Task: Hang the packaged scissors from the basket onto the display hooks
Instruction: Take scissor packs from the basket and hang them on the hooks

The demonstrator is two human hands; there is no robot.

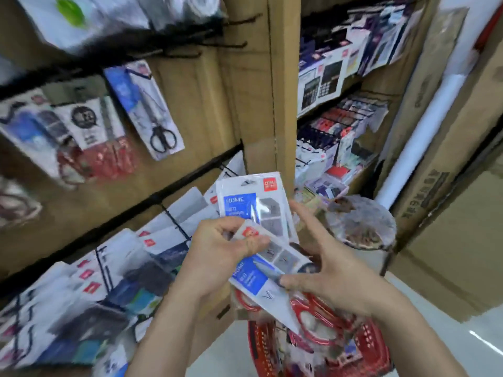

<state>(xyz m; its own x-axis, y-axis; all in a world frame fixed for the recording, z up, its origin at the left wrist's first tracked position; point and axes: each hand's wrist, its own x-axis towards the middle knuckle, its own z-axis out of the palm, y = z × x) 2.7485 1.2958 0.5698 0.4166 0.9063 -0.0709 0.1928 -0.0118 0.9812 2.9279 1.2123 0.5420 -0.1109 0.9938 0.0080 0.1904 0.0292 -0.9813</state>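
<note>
My left hand [223, 248] pinches the top of a packaged pair of scissors [268, 270], a white card with a blue label lying slantwise between both hands. My right hand [334, 270] holds the same pack from the right, thumb on its lower part, fingers spread. A second like pack [254, 202] stands upright just behind, held in the left hand's grip too, as far as I can tell. The red basket [373, 349] sits below my hands with more packs inside. Black display hooks [174, 221] stick out from the brown board to the left.
Hung scissor packs [152, 110] fill the upper board, and rows of white packs [89, 276] hang lower left. Two bare hooks [239, 21] jut out at the top. A shelf with calculators [321, 83] stands right. A round stool [362, 221] and cardboard boxes [449, 186] stand close by.
</note>
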